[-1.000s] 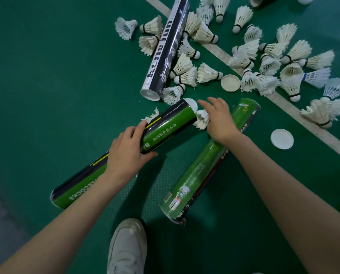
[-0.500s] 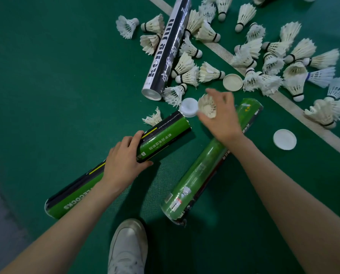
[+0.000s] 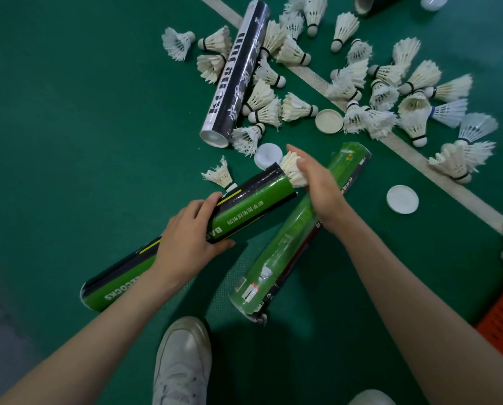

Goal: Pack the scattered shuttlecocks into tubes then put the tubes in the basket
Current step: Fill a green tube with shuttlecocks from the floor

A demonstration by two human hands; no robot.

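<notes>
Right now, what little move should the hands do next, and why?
Probably push the shuttlecock deeper into the green tube. The right hand holds it at the tube's open mouth with its feathers sticking out, while the left hand steadies the tube on the floor.

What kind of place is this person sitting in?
Most likely an indoor badminton court. The green floor looks like textured sports matting, a white boundary line runs across it, and feather shuttlecocks lie scattered beside their storage tubes.
</notes>
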